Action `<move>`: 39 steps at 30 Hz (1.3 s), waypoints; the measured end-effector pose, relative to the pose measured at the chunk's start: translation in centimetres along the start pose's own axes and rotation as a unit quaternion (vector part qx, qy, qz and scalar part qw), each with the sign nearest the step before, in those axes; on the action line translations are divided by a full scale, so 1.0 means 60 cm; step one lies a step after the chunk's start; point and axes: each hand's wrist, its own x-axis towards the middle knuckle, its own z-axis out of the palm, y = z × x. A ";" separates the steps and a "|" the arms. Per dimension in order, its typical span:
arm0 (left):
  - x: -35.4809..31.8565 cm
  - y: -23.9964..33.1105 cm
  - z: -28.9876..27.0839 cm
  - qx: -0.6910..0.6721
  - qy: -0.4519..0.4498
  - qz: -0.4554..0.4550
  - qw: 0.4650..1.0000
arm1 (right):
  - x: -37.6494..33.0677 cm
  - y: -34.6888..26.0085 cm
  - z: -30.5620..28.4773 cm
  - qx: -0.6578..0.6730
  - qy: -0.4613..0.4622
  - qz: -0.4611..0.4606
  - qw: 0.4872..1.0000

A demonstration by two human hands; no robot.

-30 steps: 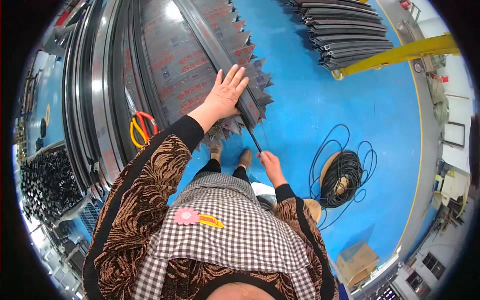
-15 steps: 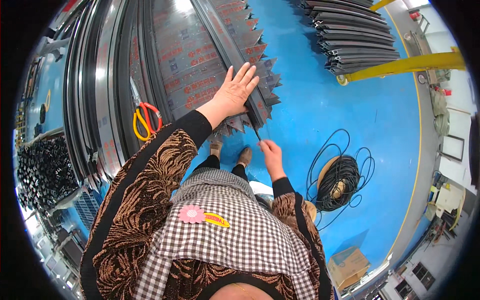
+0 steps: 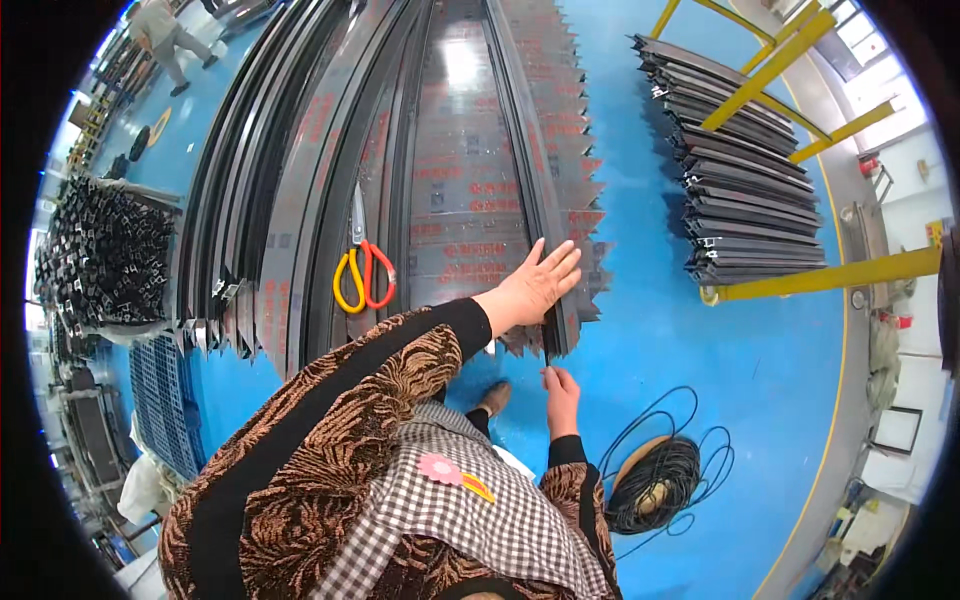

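Blue workshop floor [image 3: 700, 340] fills my view, with a distant person [image 3: 165, 30] walking at the upper left. Across the middle I see a long bed of dark metal profiles [image 3: 460, 150] lying side by side, their near ends cut to jagged points. To the right, a second stack of dark profiles [image 3: 745, 190] rests on a yellow rack [image 3: 820, 275]. Lower right, a coil of black cord [image 3: 655, 485] lies on the floor. Yellow-and-red-handled scissors [image 3: 362, 270] rest on the profiles, left of my hands. My left hand [image 3: 530, 285] lies flat and open, fingers spread, pressing on one narrow black profile [image 3: 540, 200]. My right hand [image 3: 560, 390] is pinched shut on a thin black strip [image 3: 547, 352] at that profile's near end.
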 end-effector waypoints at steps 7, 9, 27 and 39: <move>0.003 0.000 -0.003 -0.003 -0.003 0.003 1.000 | -0.035 0.027 -0.022 0.028 0.009 0.058 0.998; 0.005 0.001 -0.002 -0.001 -0.004 0.003 1.000 | -0.004 0.004 -0.002 0.031 0.012 0.031 0.999; 0.006 -0.005 -0.022 -0.018 -0.028 0.007 0.999 | -0.003 0.124 -0.053 0.016 -0.021 0.057 0.998; -0.001 0.002 -0.013 -0.006 -0.033 0.007 0.999 | -0.050 0.052 -0.040 0.014 0.034 0.048 0.998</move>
